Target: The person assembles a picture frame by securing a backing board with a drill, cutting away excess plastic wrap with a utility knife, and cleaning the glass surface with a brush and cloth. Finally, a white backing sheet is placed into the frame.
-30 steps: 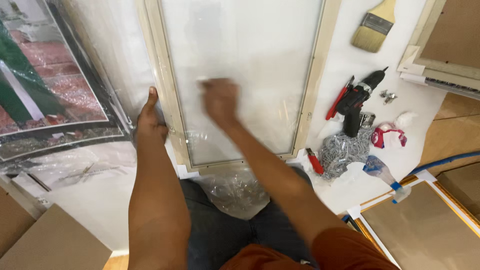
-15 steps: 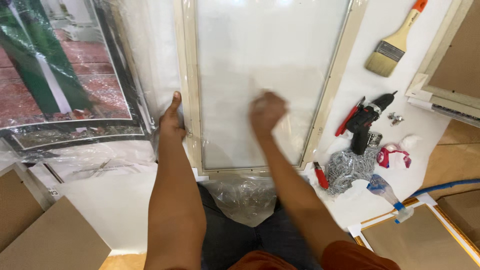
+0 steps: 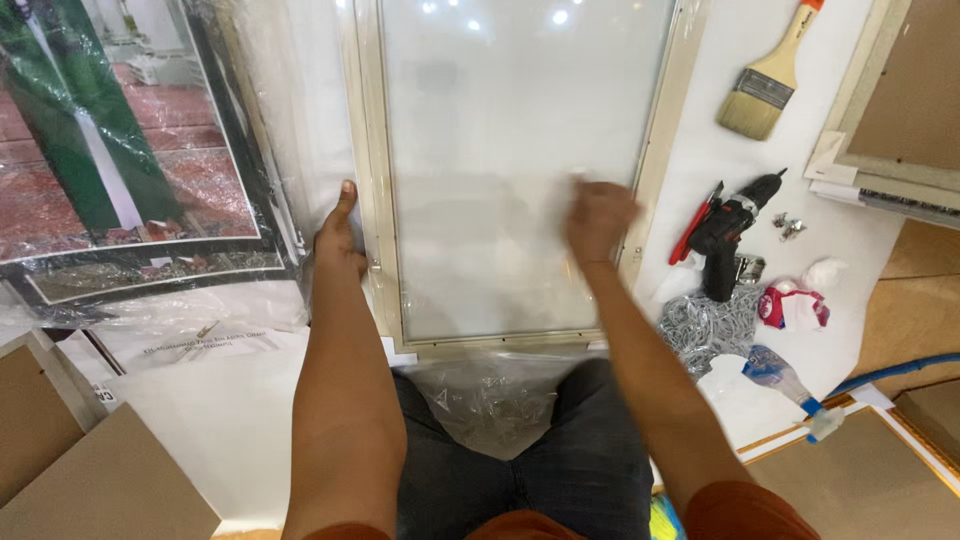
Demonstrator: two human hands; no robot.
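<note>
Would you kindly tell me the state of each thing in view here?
Frame: lying flat, partly in clear plastic wrap.
Left hand: gripping the frame's left edge.
Right hand: blurred, on the glass near the right edge.
Brush: lying idle on the white sheet.
Drill: lying idle on its side.
Poster: wrapped in plastic.

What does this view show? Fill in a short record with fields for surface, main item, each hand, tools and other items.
Surface: white table
Main item: cream picture frame, pane facing up, loose clear wrap around it
Left hand: on the frame's left rail
Right hand: blurred, on the pane near the right rail
Tools: paintbrush, black cordless drill, spray bottle
Other: wrapped green and red picture, far left
</note>
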